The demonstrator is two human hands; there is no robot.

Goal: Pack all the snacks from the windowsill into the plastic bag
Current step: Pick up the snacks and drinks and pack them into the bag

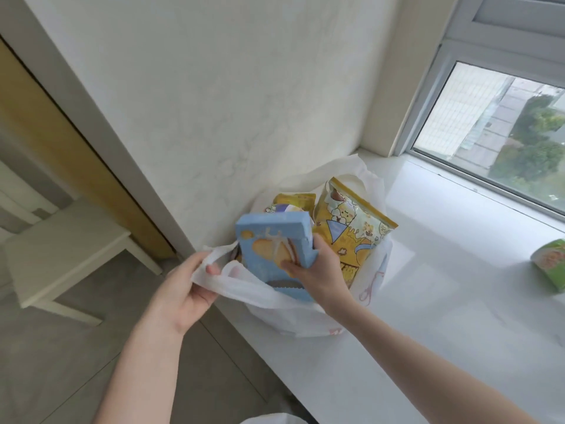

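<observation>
Head view shows packing well along: the white plastic bag (293,313) on the windowsill (428,301) already holds a yellow popcorn pouch (351,228), the left hand (186,289) gripping its handle, the right hand (318,270) gripping a pale blue biscuit box (269,240) over its mouth, while a green snack cup (550,261) waits well right of the bag

green cup (550,264) cropped at right edge
</observation>
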